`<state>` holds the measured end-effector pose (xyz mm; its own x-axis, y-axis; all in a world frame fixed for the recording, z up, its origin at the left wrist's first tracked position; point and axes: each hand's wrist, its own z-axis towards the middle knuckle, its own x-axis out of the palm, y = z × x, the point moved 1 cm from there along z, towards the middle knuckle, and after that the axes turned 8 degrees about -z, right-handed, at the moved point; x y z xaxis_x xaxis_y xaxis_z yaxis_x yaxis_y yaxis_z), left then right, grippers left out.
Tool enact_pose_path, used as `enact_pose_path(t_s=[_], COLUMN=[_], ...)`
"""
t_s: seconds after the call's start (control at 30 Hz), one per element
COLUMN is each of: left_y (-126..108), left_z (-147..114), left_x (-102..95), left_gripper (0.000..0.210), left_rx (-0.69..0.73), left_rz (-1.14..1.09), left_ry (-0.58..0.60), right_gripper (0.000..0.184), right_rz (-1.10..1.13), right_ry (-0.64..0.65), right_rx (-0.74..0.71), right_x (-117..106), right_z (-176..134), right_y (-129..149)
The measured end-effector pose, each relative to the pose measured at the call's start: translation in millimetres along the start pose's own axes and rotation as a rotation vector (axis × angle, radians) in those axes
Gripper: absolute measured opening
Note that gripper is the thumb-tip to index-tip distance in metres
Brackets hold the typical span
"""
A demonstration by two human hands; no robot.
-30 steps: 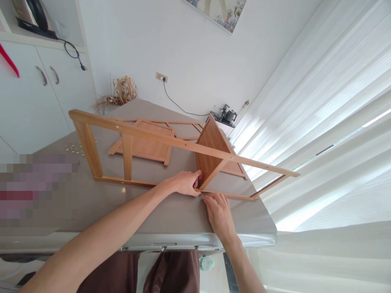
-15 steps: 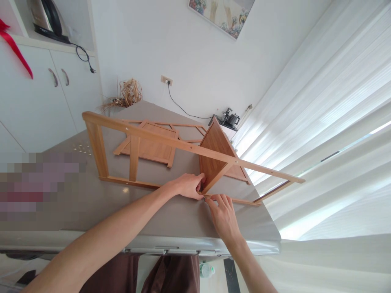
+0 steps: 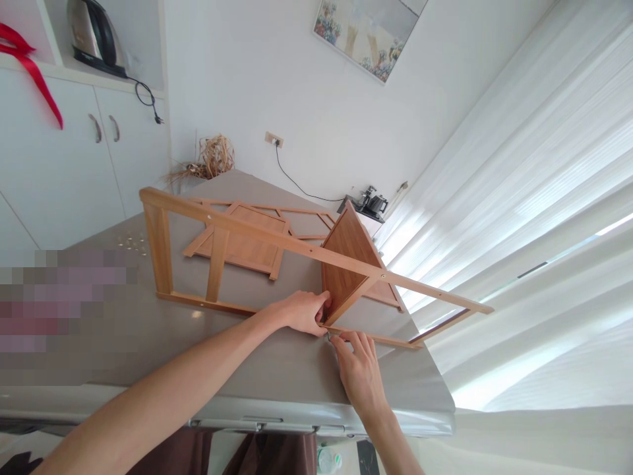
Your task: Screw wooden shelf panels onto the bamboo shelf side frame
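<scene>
I have my left hand [image 3: 302, 313] gripping the wooden frame [image 3: 291, 243] at its near edge, by the standing panel [image 3: 349, 234]; just beside it, my right hand [image 3: 358, 369] pinches something thin [image 3: 328, 336], too small to make out from here. Beyond both hands, a flat panel [image 3: 252, 252] lies on the tabletop [image 3: 277, 369]

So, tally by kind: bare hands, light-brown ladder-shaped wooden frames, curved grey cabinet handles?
Bare hands: 2 (left hand, right hand)
Ladder-shaped wooden frames: 2 (standing frame, flat frame)
Cabinet handles: 2 (left handle, right handle)
Total: 6
</scene>
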<state>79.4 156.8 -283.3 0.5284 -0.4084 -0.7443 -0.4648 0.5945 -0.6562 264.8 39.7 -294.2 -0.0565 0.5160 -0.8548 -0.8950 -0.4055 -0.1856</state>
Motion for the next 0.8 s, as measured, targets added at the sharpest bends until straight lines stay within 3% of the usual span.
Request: enact_pose_path(t_s=[0.8], left_y=[-4.0], left_z=[0.2], left_x=[-0.5], left_gripper=[0.043], left_rx=[-0.019], left_rz=[-0.004], left_ry=[-0.01], right_gripper=[0.03], right_rz=[0.042], right_ry=[-0.01], right_rx=[0.028], right_x=[2.1], right_z=[-1.3], right_y=[0.1])
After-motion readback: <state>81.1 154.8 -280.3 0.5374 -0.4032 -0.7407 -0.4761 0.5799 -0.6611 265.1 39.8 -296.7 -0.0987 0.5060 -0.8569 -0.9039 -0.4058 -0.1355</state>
